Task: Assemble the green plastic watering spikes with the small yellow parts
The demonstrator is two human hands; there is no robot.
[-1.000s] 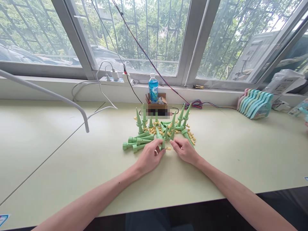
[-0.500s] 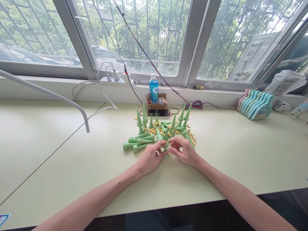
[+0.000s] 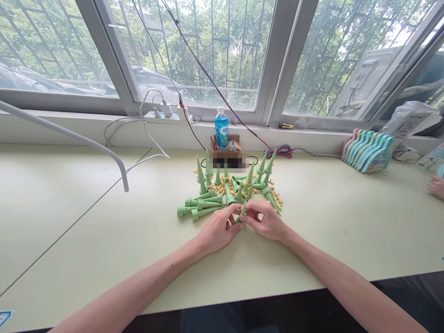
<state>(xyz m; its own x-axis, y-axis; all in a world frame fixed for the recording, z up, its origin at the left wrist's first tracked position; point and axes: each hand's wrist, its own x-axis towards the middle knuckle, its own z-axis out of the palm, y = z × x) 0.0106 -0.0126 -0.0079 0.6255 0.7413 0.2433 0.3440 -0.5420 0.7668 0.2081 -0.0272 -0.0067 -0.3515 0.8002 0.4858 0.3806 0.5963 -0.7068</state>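
A small green plastic watering spike (image 3: 243, 209) stands point up between my hands, at the near edge of a pile of similar spikes. My left hand (image 3: 220, 226) closes its thumb and fingers around the lower part of the spike. From the other side my right hand (image 3: 265, 219) pinches it, fingers curled; the fingertips partly hide the spike's base. Just left of my hands, several green spikes (image 3: 210, 199) lie on their sides. Others, such as one tall spike (image 3: 201, 175), stand upright behind. Small yellow plastic pieces (image 3: 222, 188) are scattered among them.
Behind the pile, a blue bottle (image 3: 222, 127) stands in a small cardboard box (image 3: 235, 141). Pastel plastic items (image 3: 368, 150) stand in a row at the right. A white bent tube (image 3: 114, 162) reaches in from the left. Another person's hand (image 3: 436, 186) shows at the right edge.
The spike in my hands has shifted slightly right, and my right fingers have closed nearer to it. Another person's hand has come into view at the far right.
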